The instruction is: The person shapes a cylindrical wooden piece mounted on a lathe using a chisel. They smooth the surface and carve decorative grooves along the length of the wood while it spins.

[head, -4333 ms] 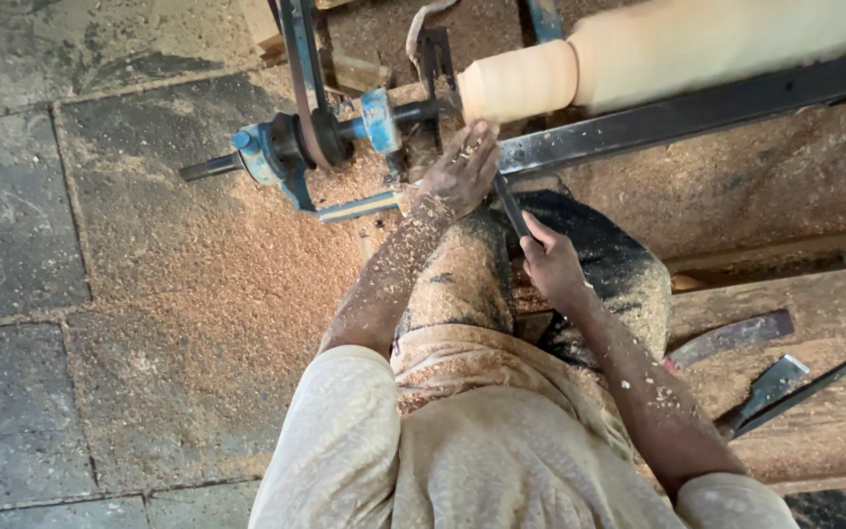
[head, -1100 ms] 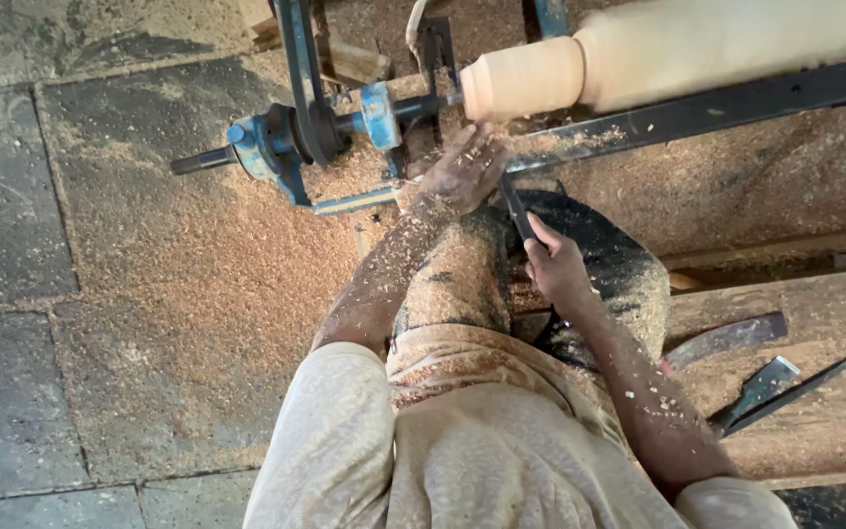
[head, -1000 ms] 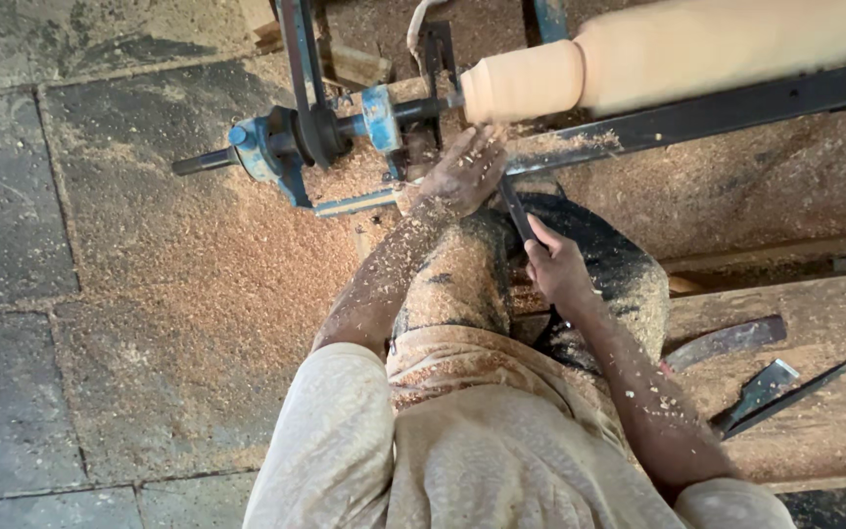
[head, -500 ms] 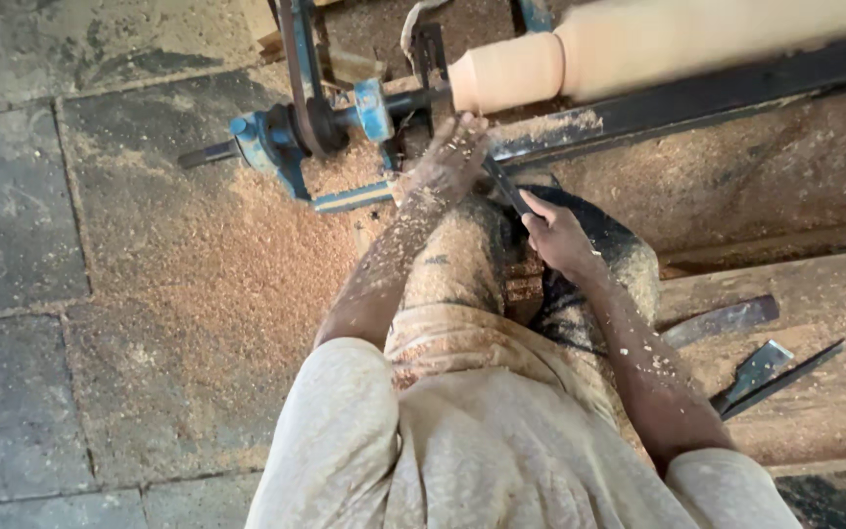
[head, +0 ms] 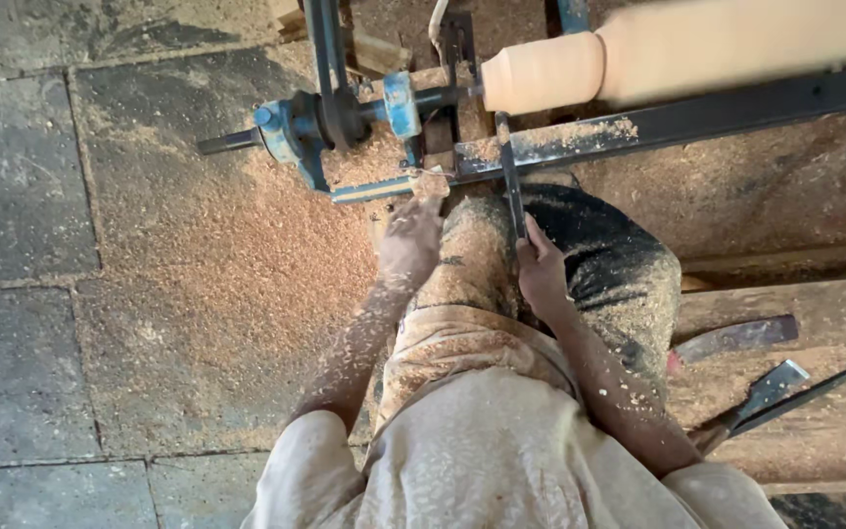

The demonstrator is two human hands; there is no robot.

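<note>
A pale wooden spindle (head: pixel 638 54) is mounted on a floor lathe, above its dark metal rail (head: pixel 697 113). My right hand (head: pixel 540 276) grips the handle end of a long dark chisel (head: pixel 511 181). The blade rests on the rail and points at the spindle's left end. My left hand (head: pixel 409 240), dusted with sawdust, hovers just below the blue bar (head: pixel 374 188) of the lathe. Its fingers are loose and hold nothing. Both hands are over my sawdust-covered knees.
The blue headstock with pulley and belt (head: pixel 330 116) stands left of the spindle. Thick sawdust (head: pixel 237 264) covers the stone floor. Spare chisels (head: pixel 766 392) and a flat blade (head: pixel 736 338) lie on a wooden plank (head: pixel 834 431) to my right.
My left hand has drawn back from the rail beside the chisel to a spot lower and further left. My right hand keeps its grip on the chisel.
</note>
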